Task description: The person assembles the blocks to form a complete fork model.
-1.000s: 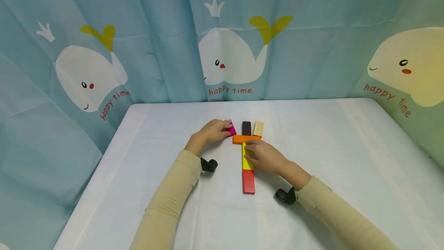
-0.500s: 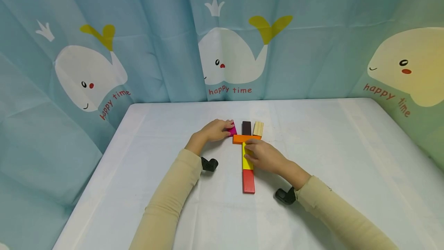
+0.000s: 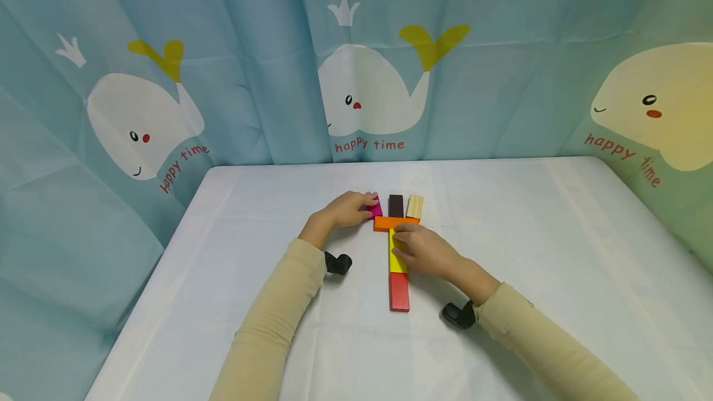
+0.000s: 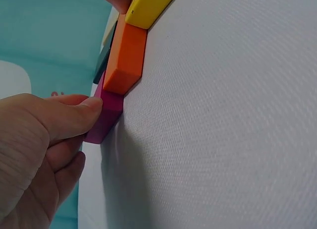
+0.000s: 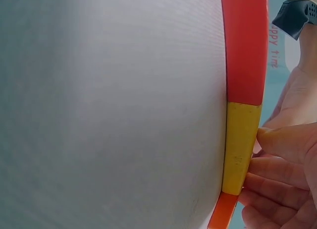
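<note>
In the head view, my left hand point(image 3: 345, 208) pinches a magenta block point(image 3: 376, 208) at the left end of the orange block point(image 3: 384, 223). The left wrist view has the thumb on the magenta block point(image 4: 110, 112), whose end meets the orange block point(image 4: 125, 58). My right hand point(image 3: 431, 252) rests on the yellow block point(image 3: 398, 262), its thumb and fingertips along the block's upper face in the right wrist view. A red block point(image 3: 399, 293) continues the line toward the near side. Beyond the orange block stand a dark block point(image 3: 396, 205) and a pale ridged block point(image 3: 414, 206).
White cloth covers the table point(image 3: 529, 221). A blue curtain point(image 3: 250, 79) printed with whales hangs behind its back edge and along the sides. A small black wrist camera point(image 3: 338, 263) sticks out by the left sleeve, another black camera point(image 3: 458, 315) by the right.
My left hand has shifted the magenta block slightly to the right, toward the dark block. The right hand and the other blocks have stayed in place.
</note>
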`<state>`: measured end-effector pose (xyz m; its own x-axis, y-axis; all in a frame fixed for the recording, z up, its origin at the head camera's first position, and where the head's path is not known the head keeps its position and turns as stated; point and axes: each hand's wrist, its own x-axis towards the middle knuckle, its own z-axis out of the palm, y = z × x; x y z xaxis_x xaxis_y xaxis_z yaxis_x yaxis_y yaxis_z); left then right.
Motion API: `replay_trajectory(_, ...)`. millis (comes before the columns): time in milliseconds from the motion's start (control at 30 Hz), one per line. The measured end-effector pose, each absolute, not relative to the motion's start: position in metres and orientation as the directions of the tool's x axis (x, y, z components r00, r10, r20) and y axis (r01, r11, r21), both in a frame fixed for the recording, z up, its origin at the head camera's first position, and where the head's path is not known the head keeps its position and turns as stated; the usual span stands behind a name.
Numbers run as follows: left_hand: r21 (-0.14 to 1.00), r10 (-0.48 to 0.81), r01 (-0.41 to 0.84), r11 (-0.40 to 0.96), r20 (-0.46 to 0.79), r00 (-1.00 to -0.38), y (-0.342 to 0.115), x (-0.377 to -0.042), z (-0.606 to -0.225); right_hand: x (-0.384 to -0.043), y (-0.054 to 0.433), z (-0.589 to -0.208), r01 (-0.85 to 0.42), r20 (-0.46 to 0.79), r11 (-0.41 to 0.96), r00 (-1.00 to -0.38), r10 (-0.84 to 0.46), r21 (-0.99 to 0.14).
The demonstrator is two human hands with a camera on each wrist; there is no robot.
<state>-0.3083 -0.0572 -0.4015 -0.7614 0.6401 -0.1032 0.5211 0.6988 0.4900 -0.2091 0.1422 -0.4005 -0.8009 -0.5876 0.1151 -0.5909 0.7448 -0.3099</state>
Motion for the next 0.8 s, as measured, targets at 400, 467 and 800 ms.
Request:
replay_trajectory(400,0.506,0.647,0.519,0.689,-0.104,-0.756,-0.0552,-0.3118,-0.4036,-0.2086,0.1418,-0.3984,-0.58,0.105,0.749,-0.807,-0.581,-0.321)
replay_trajectory(467,0.51,0.644,0.514,0.69,-0.107,-0.758,-0.0546,-0.312,-0.4037,-0.2088,0.1417,-0.3987,-0.579,0.105,0.749,-0.808,-0.579,-0.322)
replay_trajectory(800,0.516,0.647,0.51,0.688,-0.117,-0.754,-0.0531,-0.3124,-0.4033,-0.2093,0.1416,-0.4002,-0.59,0.112,0.745,-0.801,-0.588,-0.311)
